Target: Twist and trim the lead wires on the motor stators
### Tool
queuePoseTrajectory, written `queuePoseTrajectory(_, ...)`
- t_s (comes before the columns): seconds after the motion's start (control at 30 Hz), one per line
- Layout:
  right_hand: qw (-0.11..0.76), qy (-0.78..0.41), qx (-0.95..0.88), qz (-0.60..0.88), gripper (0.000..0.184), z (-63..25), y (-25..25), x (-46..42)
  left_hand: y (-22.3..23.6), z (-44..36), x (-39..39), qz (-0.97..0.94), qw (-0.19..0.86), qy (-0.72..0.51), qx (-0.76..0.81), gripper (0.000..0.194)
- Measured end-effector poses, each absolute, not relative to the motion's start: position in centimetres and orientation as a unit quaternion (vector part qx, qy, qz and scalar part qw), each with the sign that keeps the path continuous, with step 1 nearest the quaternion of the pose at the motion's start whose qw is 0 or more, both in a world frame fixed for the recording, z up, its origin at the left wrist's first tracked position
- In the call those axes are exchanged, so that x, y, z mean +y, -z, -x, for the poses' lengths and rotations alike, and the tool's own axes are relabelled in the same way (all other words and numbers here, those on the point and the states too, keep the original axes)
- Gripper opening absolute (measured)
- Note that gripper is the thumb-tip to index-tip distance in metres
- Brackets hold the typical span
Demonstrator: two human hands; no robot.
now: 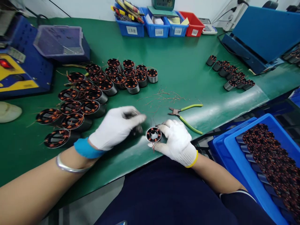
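My right hand (175, 139), in a white knit glove with a yellow cuff, grips a small motor stator (153, 135) from its right side. The stator stands on the green table with its copper windings facing up, and thin wire ends stick out at its top and bottom edges. Just left of it is my left hand (119, 126), also gloved in white. Its fingers are curled in with the thumb laid over them; whatever they may hold is hidden. Green-handled cutting pliers (185, 115) lie spread beyond my right hand. Loose wire clippings (167, 96) are scattered behind the stator.
Several wound stators (106, 87) stand in a group on the left, and another group (231, 75) is at the right rear. A blue crate (228, 150) full of stators stands at the right. Tool bins (159, 31) line the wall; a blue-yellow machine (21, 62) is far left.
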State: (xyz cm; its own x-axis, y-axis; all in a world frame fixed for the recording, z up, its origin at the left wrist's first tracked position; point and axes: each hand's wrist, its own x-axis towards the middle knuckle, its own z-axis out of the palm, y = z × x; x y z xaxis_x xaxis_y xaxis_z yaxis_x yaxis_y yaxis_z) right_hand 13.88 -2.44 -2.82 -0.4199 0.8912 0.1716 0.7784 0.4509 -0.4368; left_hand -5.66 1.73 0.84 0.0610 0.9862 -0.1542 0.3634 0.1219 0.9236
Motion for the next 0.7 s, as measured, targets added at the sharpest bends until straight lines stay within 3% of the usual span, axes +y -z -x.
queuePoseTrajectory(0.07, 0.179, -0.155, -0.828, 0.509, 0.057, -13.7, 2.6, -2.6, -0.2, 5.9, 2.2, -0.472, 0.41, -0.495, 0.604, 0.024)
queuePoseTrajectory(0.13, 0.16, -0.171, -0.827, 0.511, 0.063, -14.0, 1.7, -2.6, 0.1, 5.9, 2.3, -0.4, 0.442, -0.553, 0.582, 0.023)
queuePoseTrajectory(0.27, 0.141, -0.169, -0.836, 0.503, 0.11, -17.0, -1.5, -0.5, -0.3, 5.0, 0.9, -0.401, 0.631, -0.415, 0.519, 0.065)
queuePoseTrajectory(0.33, 0.1, -0.129, -0.853, 0.496, 0.132, -19.6, -2.5, 1.5, -0.8, 4.2, -0.1, -0.411, 0.663, -0.355, 0.515, 0.083)
queuePoseTrajectory(0.4, 0.021, -0.101, -0.846, 0.523, 0.14, -22.3, -2.7, 3.4, -0.9, 3.5, -0.9, -0.412, 0.666, -0.331, 0.526, 0.087)
queuePoseTrajectory(0.5, -0.083, -0.108, -0.835, 0.534, 0.131, -25.3, -2.2, 4.6, -0.5, 2.7, -1.2, -0.404, 0.652, -0.353, 0.536, 0.08)
queuePoseTrajectory(0.7, -0.137, -0.085, -0.824, 0.543, 0.083, -26.3, -3.2, 3.9, 0.7, 1.6, -0.4, -0.397, 0.623, -0.428, 0.52, 0.065)
